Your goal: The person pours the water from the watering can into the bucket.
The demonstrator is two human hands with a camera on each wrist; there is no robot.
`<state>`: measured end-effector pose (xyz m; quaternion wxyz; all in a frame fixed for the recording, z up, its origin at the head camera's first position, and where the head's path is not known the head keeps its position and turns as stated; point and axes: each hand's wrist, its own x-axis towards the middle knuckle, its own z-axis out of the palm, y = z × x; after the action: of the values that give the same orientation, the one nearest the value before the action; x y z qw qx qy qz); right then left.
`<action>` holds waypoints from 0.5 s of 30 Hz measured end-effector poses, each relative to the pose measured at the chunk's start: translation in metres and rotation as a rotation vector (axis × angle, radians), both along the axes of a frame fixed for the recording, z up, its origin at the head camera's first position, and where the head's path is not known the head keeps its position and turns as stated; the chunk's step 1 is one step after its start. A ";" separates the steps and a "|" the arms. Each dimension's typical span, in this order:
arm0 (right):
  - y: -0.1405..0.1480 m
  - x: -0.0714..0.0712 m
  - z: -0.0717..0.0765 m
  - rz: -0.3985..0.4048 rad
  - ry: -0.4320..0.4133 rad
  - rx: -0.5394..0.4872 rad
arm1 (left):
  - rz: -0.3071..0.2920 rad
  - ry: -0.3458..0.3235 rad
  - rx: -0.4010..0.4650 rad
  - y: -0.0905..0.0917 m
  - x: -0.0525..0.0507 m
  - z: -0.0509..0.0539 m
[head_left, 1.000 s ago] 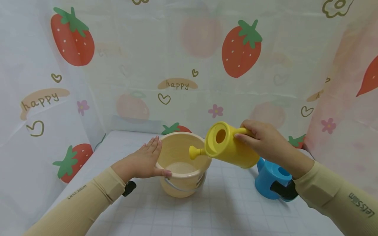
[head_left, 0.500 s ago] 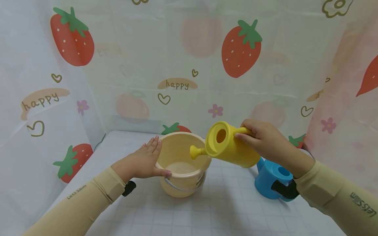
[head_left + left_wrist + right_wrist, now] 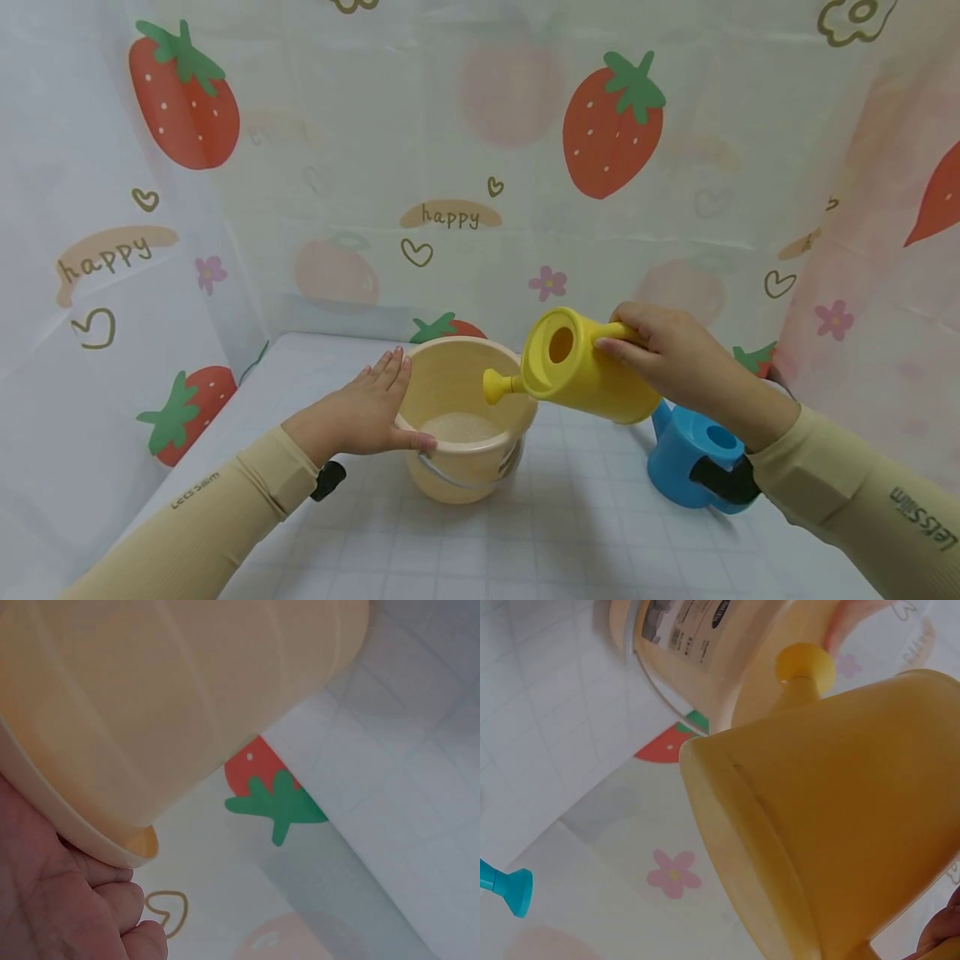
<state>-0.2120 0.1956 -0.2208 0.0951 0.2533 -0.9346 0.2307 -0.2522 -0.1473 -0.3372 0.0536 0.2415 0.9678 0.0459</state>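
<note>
A cream plastic bucket (image 3: 450,479) with a thin handle hanging at its front stands upright on the table. My left hand (image 3: 358,415) rests on the bucket's left rim, fingers straight and thumb along the front edge. In the left wrist view, the fingers (image 3: 112,900) touch the rim from outside. My right hand (image 3: 667,350) grips the handle of a yellow watering can (image 3: 592,387). The can is tilted to the left, its round spout head (image 3: 495,387) over the bucket's opening. I cannot tell whether any water flows from it.
A blue watering can (image 3: 667,467) stands on the table at the right, partly hidden behind my right wrist and a black strap. White cloth walls printed with strawberries surround the table (image 3: 570,542) at the back and sides.
The yellow watering can has shifted very slightly to the right and its base has risen a touch. My left hand and the bucket have not visibly moved.
</note>
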 end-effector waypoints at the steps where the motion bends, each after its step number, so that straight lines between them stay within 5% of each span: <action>1: 0.000 0.000 0.000 -0.002 0.001 0.002 | 0.000 -0.001 0.000 0.000 0.000 0.000; 15: -0.002 0.002 0.004 0.011 0.012 0.013 | -0.003 0.008 0.002 0.000 0.000 0.000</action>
<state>-0.2100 0.1933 -0.2166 0.0976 0.2604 -0.9341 0.2240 -0.2517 -0.1469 -0.3372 0.0494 0.2433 0.9676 0.0457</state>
